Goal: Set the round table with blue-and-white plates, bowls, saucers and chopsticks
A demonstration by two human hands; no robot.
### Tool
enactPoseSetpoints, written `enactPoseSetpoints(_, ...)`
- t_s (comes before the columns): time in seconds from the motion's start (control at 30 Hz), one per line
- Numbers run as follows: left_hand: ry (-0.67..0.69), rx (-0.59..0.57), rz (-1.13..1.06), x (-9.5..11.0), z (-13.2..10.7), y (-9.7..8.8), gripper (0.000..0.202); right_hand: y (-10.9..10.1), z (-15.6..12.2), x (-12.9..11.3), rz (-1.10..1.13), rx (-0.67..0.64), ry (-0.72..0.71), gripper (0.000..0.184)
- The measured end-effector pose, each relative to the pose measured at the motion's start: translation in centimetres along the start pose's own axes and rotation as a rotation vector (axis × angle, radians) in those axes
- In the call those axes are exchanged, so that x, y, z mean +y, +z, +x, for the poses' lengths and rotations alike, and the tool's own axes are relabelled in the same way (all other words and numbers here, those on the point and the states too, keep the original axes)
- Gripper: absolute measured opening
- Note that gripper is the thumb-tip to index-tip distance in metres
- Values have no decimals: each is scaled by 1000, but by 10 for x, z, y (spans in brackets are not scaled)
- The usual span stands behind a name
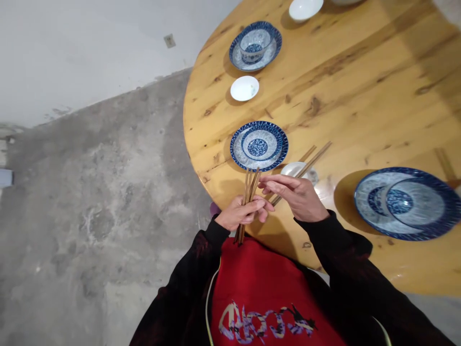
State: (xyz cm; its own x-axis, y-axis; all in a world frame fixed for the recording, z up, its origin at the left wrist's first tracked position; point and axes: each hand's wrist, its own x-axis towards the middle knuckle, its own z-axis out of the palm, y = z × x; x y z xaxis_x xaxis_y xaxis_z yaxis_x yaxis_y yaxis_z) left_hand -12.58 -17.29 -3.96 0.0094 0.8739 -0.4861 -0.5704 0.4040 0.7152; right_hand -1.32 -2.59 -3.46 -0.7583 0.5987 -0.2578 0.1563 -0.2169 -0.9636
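Observation:
My left hand (240, 213) is closed around a bundle of several brown wooden chopsticks (249, 188), held upright over the near edge of the round wooden table (360, 91). My right hand (295, 194) is closed on a pair of chopsticks (312, 160) that slant up and to the right across the table. The two hands touch at the fingertips. Just beyond them stands a blue-patterned plate with a bowl in it (259, 145), and a small white dish (295, 169) lies partly hidden behind my right hand.
A second blue plate and bowl (255, 45) with a small white dish (244, 88) stand farther along the rim. A third blue plate and bowl (406, 202) is at the right. A white bowl (305, 8) sits at the top. Grey concrete floor (90, 192) lies to the left.

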Motion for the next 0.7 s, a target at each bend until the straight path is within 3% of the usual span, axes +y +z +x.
enactPoseSetpoints(0.27,3,-176,-12,11,-8,-4,58,21,9,-19,70,-160,-67,27)
enactPoseSetpoints(0.57,-16,-444,44,41,-17,-23,55,46,17,-40,177,-280,-107,38)
enactPoseSetpoints(0.7,-50,-485,51,47,-29,-35,59,62,22,-46,192,-359,-123,41)
